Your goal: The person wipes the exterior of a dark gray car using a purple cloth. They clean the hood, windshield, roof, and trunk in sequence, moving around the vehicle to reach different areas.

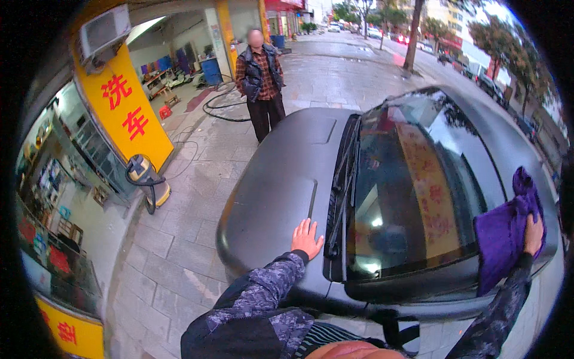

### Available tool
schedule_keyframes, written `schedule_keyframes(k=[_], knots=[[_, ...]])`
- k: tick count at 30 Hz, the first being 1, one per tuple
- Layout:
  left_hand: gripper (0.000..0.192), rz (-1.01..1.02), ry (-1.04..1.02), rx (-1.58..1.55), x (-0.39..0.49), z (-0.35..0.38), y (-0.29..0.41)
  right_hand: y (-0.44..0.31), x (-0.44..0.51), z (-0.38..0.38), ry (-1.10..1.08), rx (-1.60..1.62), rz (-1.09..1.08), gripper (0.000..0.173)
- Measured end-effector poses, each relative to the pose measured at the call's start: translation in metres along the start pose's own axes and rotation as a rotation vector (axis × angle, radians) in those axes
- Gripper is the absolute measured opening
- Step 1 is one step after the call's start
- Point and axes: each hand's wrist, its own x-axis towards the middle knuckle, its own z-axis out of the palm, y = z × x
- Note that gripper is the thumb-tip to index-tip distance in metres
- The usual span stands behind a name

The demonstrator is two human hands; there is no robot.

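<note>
A matte dark grey car stands in front of me, its hood point(273, 179) on the left and its windshield point(385, 202) in the middle. My left hand point(306, 238) rests flat on the hood near the base of the windshield, fingers spread and holding nothing. Out at the far right, my right hand point(533, 235) presses a purple cloth point(500, 242) against the front part of the car's roof point(522, 148). The cloth is bunched at its upper end and hangs over the roof's edge. Black wiper arms point(345, 197) lie along the bottom of the windshield.
A person point(262, 80) in a dark vest stands beyond the hood. On the paving point(179, 264) to the left is a wet-dry vacuum cleaner point(150, 181) beside a yellow sign panel point(123, 101). A black hose point(224, 117) lies behind the person. The side mirror point(406, 330) sticks out near my body.
</note>
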Motion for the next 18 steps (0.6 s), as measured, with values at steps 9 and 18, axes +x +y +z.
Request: schedule_keyframes(k=[9,18], knots=[[0.074,-0.016,0.01,-0.015,-0.003,0.004,-0.003,-0.111,-0.114,-0.043,0.082,-0.35,0.108,0.066],[0.073,-0.01,0.005,-0.052,-0.003,0.008,-0.008,-0.172,-0.182,-0.051,0.098,-0.416,0.01,0.066]])
